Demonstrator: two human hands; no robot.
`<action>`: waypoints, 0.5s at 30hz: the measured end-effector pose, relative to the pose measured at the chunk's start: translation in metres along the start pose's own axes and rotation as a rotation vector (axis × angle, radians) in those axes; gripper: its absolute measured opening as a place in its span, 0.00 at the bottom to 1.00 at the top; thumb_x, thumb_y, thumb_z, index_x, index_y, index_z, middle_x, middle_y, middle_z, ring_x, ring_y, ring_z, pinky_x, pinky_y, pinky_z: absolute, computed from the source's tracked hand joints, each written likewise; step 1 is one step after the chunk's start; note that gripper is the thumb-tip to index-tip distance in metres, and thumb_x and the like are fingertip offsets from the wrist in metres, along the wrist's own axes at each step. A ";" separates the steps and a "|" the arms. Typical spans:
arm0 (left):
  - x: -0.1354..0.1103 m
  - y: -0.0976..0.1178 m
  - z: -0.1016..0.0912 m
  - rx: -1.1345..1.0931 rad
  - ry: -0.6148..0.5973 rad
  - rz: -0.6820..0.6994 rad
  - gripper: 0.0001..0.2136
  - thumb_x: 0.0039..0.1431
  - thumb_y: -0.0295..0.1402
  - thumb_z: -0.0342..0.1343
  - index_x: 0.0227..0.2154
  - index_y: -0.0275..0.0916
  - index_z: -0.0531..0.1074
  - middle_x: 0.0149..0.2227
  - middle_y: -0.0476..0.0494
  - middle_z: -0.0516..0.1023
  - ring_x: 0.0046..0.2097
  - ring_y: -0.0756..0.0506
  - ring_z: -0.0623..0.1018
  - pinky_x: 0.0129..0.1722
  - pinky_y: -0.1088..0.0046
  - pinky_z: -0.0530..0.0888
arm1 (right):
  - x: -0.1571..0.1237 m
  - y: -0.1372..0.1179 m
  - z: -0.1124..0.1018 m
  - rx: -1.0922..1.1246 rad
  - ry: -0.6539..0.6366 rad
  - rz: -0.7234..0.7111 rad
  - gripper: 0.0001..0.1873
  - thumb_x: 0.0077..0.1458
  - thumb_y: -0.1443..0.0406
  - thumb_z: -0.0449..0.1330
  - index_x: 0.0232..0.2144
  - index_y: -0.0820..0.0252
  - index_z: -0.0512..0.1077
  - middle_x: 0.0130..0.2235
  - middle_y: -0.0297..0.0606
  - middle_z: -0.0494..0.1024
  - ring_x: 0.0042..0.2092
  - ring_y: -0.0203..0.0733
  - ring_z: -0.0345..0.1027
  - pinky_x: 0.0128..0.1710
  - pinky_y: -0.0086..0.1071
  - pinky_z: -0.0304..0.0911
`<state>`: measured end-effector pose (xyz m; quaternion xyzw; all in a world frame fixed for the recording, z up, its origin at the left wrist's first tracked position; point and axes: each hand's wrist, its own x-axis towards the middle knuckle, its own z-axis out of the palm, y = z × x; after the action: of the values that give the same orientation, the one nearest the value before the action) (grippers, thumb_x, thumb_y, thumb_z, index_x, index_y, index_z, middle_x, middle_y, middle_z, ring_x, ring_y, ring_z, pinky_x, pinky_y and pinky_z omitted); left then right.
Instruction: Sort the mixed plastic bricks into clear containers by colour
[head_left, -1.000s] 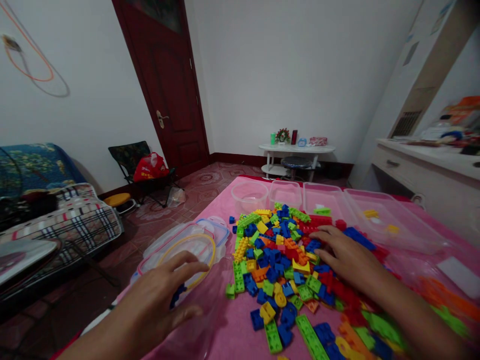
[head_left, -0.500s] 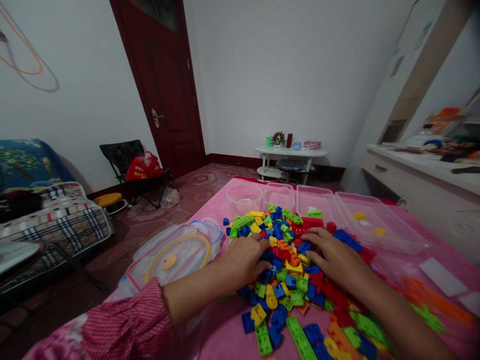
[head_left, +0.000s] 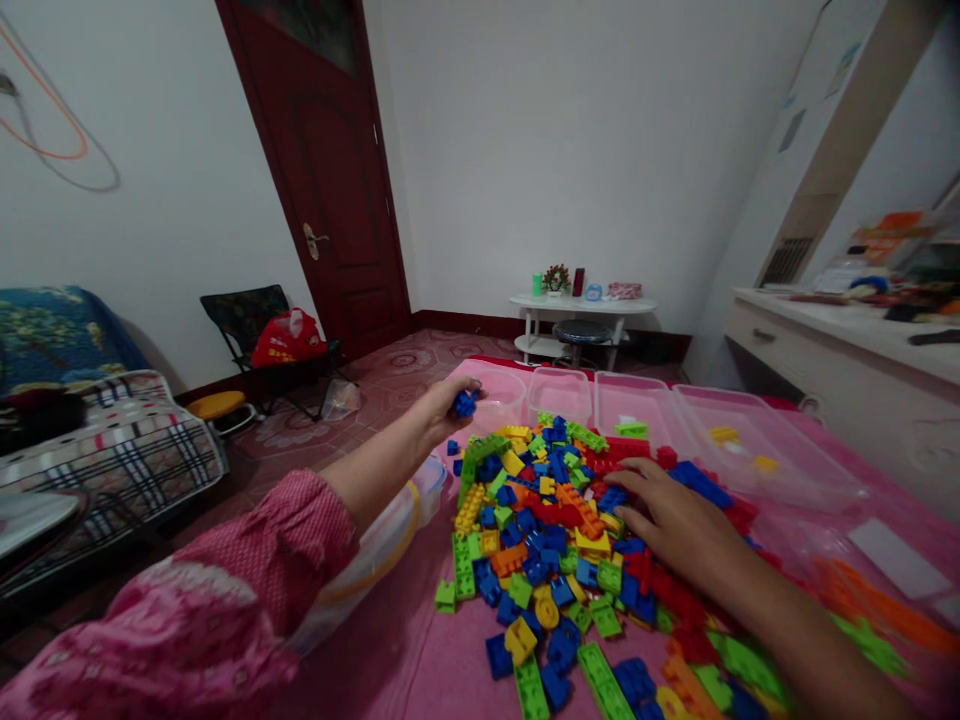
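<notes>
A heap of plastic building bricks in blue, green, yellow, red and orange covers the pink tablecloth. My left hand is stretched out to the far left of the heap, closed on small blue bricks, just over a round clear tub. My right hand lies flat on the heap with fingers spread, touching red and blue bricks.
Three clear rectangular tubs stand in a row behind the heap; some hold a few green or yellow bricks. Clear lids lie under my left forearm. A white desk is at right, a folding chair and door beyond.
My left hand went from the lids into the heap, took up blue bricks and carried them out to the round tub. My right hand stayed on the heap.
</notes>
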<state>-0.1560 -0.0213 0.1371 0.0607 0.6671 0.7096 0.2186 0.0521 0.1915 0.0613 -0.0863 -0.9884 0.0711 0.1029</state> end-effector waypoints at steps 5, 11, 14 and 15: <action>0.061 0.004 -0.003 0.047 0.189 0.099 0.08 0.49 0.30 0.56 0.31 0.34 0.66 0.25 0.45 0.72 0.24 0.53 0.71 0.23 0.80 0.66 | 0.000 0.004 0.005 0.002 0.023 -0.020 0.20 0.55 0.64 0.49 0.49 0.58 0.69 0.54 0.45 0.65 0.49 0.48 0.68 0.51 0.40 0.62; 0.060 0.001 -0.012 0.211 0.055 0.241 0.24 0.39 0.40 0.66 0.42 0.37 0.71 0.52 0.35 0.71 0.54 0.39 0.70 0.50 0.65 0.68 | 0.001 0.007 0.007 0.011 0.038 -0.037 0.20 0.56 0.63 0.49 0.49 0.57 0.70 0.54 0.45 0.66 0.48 0.47 0.69 0.51 0.41 0.63; 0.033 0.004 -0.034 0.543 -0.111 0.523 0.28 0.42 0.43 0.64 0.48 0.38 0.70 0.57 0.38 0.67 0.60 0.40 0.64 0.58 0.66 0.60 | 0.001 0.008 0.008 0.015 0.049 -0.037 0.20 0.55 0.62 0.49 0.49 0.57 0.70 0.55 0.45 0.65 0.48 0.49 0.69 0.50 0.43 0.63; 0.020 0.004 -0.044 0.687 -0.158 0.594 0.29 0.43 0.44 0.63 0.49 0.37 0.70 0.57 0.38 0.67 0.59 0.39 0.64 0.59 0.65 0.59 | 0.001 0.009 0.009 0.017 0.051 -0.038 0.20 0.55 0.61 0.49 0.49 0.56 0.70 0.55 0.45 0.65 0.48 0.50 0.69 0.50 0.43 0.63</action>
<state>-0.1920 -0.0541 0.1325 0.3723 0.7986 0.4723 0.0232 0.0505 0.1994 0.0512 -0.0685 -0.9862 0.0755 0.1301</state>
